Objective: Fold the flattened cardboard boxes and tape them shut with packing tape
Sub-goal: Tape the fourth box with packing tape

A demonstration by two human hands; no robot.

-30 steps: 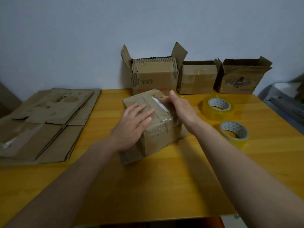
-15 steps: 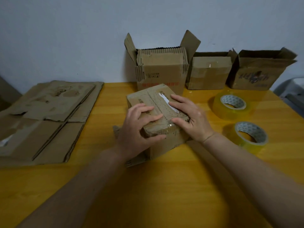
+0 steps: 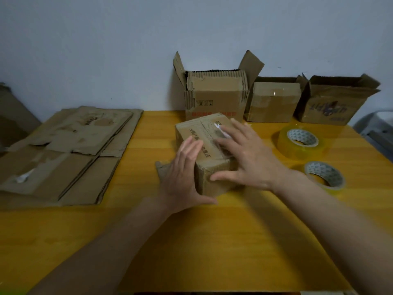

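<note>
Head view shows both hands, left and right, fingers straight, pressing the taped box mid-desk; three boxes stand behind, while flat cardboard remains unfolded beside two tape rolls.

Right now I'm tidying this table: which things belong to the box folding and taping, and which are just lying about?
In the job:
- small box, under both hands: left hand, right hand
- two tape rolls
- flattened cardboard stack
- three folded boxes by the wall

Lying about:
- grey object at the right edge
</note>
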